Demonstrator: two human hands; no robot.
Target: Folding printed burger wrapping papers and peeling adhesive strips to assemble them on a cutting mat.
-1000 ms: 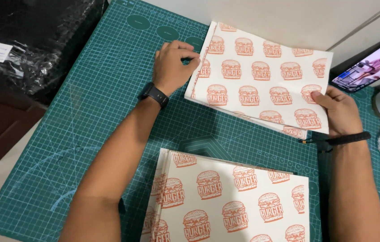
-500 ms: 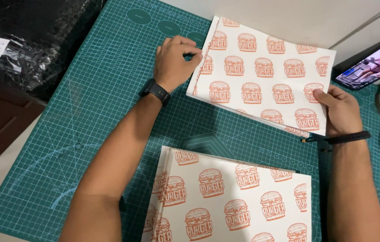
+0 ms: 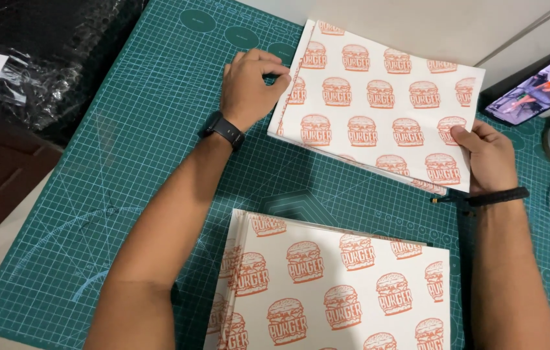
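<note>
My left hand pinches the left edge of a white paper sheet stack printed with orange burgers; my right hand pinches its near corner, squaring it on the green gridded cutting mat.

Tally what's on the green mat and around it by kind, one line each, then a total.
Stacks of burger-print paper: 2, the far stack held by the left hand and right hand, the near stack lying alone
Cutting mat: 1
Black plastic bag: 1
Lit screen: 1
Total: 5
</note>
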